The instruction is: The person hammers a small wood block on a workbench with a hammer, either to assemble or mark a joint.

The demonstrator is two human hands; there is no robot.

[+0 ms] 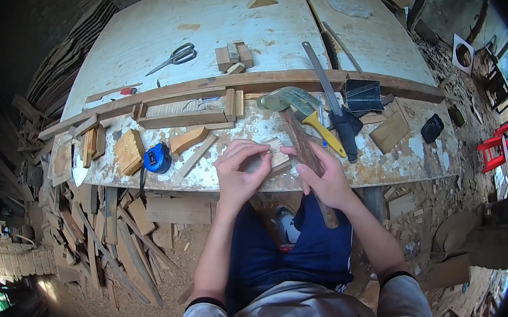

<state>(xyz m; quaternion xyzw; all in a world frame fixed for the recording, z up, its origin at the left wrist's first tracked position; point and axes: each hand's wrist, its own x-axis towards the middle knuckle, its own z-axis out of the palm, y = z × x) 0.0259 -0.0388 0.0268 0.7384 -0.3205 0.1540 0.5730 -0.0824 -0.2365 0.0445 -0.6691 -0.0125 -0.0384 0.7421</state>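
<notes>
My left hand (239,169) is closed in a pinch, thumb and index fingertip together, over a small pale wooden block (277,163) at the bench's front edge. Whatever lies between those fingertips is too small to make out. A hammer (306,147) with a long, dark wooden handle is in my right hand (325,179). Its head (273,101) points away from me, and the handle's end hangs over my lap. The right index finger stretches toward the block. Just right of the hammer lies a yellow-handled tool (326,135), and beside it a saw-like long blade (323,80) with a dark handle.
On the worn bench (205,170) sit a blue tape measure (157,159), a curved wood piece (189,140) and a wooden tray (184,112). Scissors (178,55) lie farther back. Scrap wood (131,252) is heaped at left; a red stool (493,149) stands right.
</notes>
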